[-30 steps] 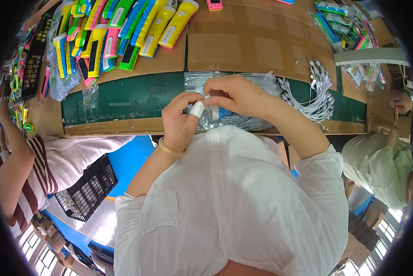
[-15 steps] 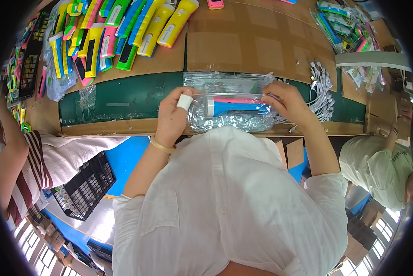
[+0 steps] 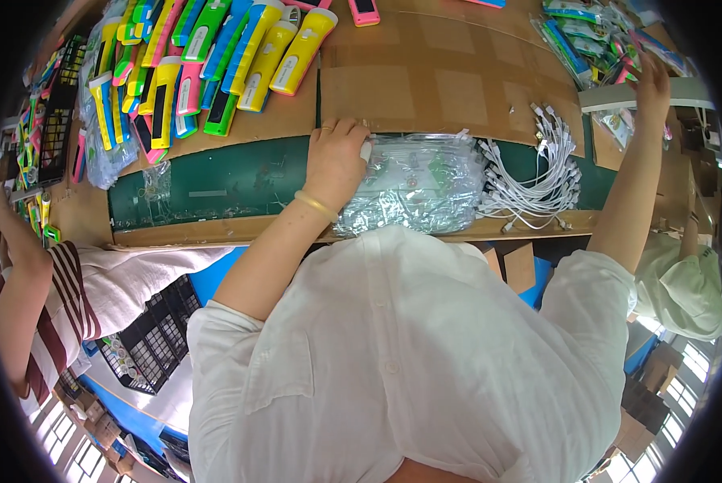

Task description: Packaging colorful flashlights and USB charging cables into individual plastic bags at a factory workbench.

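A stack of clear plastic bags (image 3: 413, 189) lies at the table's near edge in front of me. My left hand (image 3: 339, 157) rests at the stack's left side, fingers loosely bent and apart, with a white wrap on one digit. Far to the right, my right hand (image 3: 652, 76) is stretched out over a pile of bagged flashlights (image 3: 578, 36). Its fingers look apart. A blue-and-pink bagged flashlight (image 3: 658, 50) lies right by its fingertips.
Many loose coloured flashlights (image 3: 280, 60) cover the back left. White charging cables (image 3: 542, 173) lie right of the bags. A pale bar (image 3: 606, 97) runs beneath my right hand. A black crate (image 3: 150, 334) stands low at left. Co-workers sit on both sides.
The bagged blue-and-pink flashlight has left the bag stack. My right hand has swung out to the far-right pile. The left hand has moved slightly right and away from me, to the stack's upper left.
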`<state>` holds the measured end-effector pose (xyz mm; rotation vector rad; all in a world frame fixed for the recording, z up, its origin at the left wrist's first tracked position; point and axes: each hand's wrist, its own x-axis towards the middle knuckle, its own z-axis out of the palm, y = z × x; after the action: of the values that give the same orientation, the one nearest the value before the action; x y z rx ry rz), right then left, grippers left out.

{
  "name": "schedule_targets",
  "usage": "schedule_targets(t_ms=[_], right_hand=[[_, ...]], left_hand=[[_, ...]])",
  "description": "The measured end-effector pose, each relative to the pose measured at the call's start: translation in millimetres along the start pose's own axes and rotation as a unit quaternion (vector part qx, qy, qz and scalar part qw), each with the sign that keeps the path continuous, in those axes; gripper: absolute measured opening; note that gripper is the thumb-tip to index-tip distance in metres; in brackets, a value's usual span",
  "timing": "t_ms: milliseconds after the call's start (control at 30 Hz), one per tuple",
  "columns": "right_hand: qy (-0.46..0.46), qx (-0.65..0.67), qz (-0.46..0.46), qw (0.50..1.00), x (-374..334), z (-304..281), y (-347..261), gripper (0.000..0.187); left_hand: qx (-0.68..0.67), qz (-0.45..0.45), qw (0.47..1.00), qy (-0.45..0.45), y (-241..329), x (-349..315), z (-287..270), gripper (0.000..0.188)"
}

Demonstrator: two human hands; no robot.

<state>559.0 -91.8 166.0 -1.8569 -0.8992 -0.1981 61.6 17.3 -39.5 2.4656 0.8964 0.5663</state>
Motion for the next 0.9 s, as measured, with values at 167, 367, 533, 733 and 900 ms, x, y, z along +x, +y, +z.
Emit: schedule_targets(t_ms=[167, 367, 533, 733, 900], right_hand=[[-0.375, -0.057, 0.022, 0.925, -174.9, 113.9, -80.9, 0.034], [-0.514, -0.191, -0.21, 0.809, -274.1, 168.2, -81.9, 0.024], [-0.506, -0.159, -0.184, 0.827, -278.1, 167.4, -82.8, 0.025], [-0.445, -0.05, -0.238, 0.862, -290.2, 176.5, -83.1, 0.014], [-0.442, 0.029, -0.263, 0.857, -288.3, 179.4, -75.1, 0.009]], left_hand=[[0.022, -0.04, 0.999, 0.015, 8.7, -7.4, -1.8, 0.014], [0.01, -0.039, 0.999, -0.035, 10.0, -5.1, -3.9, 0.014], [-0.073, -0.042, 0.996, 0.003, 3.7, 0.4, 0.7, 0.017], [-0.061, 0.045, 0.997, 0.022, 5.8, -4.1, -12.3, 0.013], [-0.092, 0.037, 0.994, 0.049, -6.2, -20.4, -35.1, 0.012]])
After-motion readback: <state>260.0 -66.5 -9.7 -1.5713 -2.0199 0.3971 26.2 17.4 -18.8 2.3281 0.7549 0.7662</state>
